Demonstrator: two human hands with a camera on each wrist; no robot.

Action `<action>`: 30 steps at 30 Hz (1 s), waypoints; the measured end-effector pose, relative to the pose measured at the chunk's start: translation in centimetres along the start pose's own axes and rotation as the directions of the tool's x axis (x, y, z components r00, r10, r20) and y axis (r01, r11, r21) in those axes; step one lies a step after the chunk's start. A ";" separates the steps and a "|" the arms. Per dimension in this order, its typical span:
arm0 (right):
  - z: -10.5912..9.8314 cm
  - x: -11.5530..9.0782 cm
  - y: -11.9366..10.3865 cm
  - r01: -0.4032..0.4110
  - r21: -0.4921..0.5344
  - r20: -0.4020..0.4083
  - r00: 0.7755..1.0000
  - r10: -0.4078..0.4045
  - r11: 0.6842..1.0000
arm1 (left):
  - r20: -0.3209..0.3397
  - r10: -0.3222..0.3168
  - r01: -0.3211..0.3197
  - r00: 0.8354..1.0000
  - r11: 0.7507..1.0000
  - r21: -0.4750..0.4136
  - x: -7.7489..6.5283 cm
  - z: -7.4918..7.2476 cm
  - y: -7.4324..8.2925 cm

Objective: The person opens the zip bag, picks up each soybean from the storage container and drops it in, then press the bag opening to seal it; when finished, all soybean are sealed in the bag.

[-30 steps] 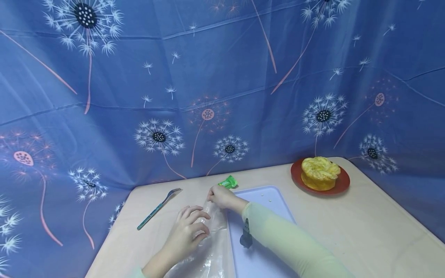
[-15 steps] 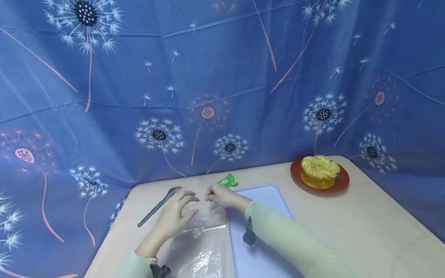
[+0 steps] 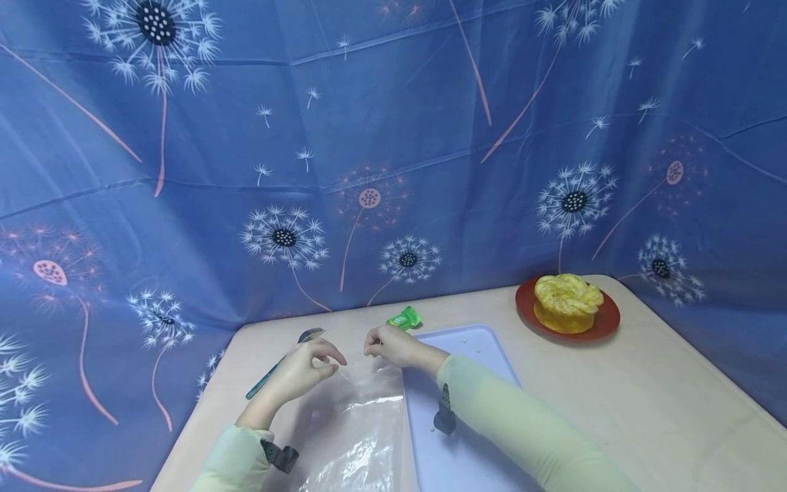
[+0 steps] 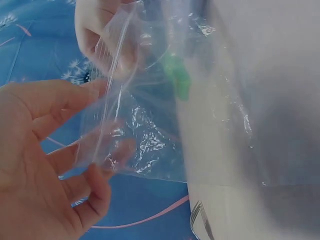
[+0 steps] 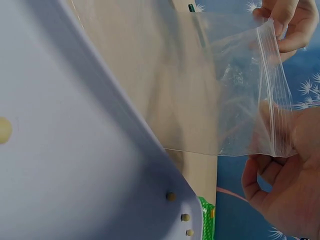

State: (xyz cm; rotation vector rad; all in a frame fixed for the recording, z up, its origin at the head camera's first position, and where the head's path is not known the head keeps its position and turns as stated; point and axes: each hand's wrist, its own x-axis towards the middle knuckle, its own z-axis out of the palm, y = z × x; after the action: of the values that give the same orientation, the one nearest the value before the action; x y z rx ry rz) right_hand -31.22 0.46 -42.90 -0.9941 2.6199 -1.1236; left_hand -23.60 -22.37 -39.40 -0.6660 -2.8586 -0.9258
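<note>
A clear zip-top plastic bag (image 3: 359, 437) hangs stretched between my two hands, its zip edge (image 4: 112, 100) toward the far side. My left hand (image 3: 301, 369) pinches one top corner; in the right wrist view the left thumb and fingers (image 5: 290, 20) close on that corner. At the other end of the zip edge, my right hand (image 3: 393, 345) pinches the bag with curled fingers, seen also in the right wrist view (image 5: 290, 170). Whether the zip is parted cannot be told. Right of the bag lies a pale lavender tray (image 3: 424, 417), partly under my right forearm.
Several small round pale yellow balls (image 5: 185, 217) lie on the tray. A fork with a teal handle (image 3: 261, 384) is partly behind my left hand. Beyond my right hand sits a green wrapped packet (image 3: 404, 318). At back right, a red plate (image 3: 522, 311) bears a yellow braided bread (image 3: 565, 307).
My left hand has moved left and its fingers have drawn together at the bag's corner. The bag has been pulled wider and flatter. My right hand has stayed almost in place.
</note>
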 end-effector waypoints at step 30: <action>0.0 -0.7 0.5 0.057 0.031 -0.063 0.996 -0.055 0.998 | -0.086 -0.191 0.179 0.978 0.975 -0.129 0.1 2.5 0.3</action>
State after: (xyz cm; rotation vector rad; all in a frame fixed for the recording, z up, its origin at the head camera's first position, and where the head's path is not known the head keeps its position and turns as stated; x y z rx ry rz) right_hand -30.98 1.14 -43.35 -1.0492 2.6278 -1.2254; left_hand -23.33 -20.67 -41.26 -0.3545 -2.8315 -1.1308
